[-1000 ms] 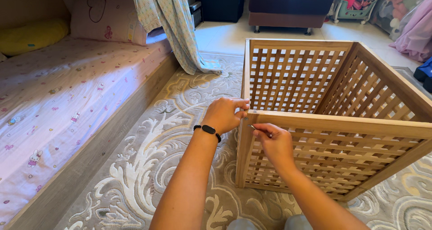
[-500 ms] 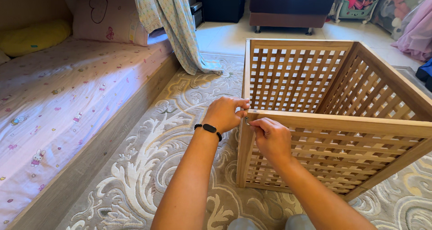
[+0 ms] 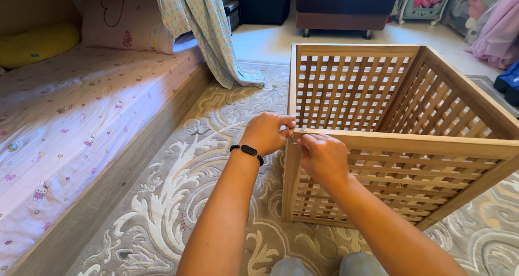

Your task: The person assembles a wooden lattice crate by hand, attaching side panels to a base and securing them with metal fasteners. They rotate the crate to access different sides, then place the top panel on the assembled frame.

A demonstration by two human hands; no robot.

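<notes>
A wooden lattice crate (image 3: 411,146) with open slatted walls stands on a patterned grey carpet (image 3: 178,200). My left hand (image 3: 266,133), with a black band on the wrist, pinches the crate's near left top corner. Pressed against that same corner from the front, my right hand (image 3: 323,158) has its fingers curled around something small. A bit of metal shows between the two hands; what it is I cannot tell.
A low bed (image 3: 70,125) with a pink printed sheet and pillows runs along the left. A patterned cloth (image 3: 208,33) hangs down to the carpet behind it. A dark ottoman (image 3: 346,3) stands at the back; clothes and toys lie at the far right.
Both hands have stayed at the crate's corner. My right hand has crept up and closer to the left hand, so the fingers now meet at the corner joint.
</notes>
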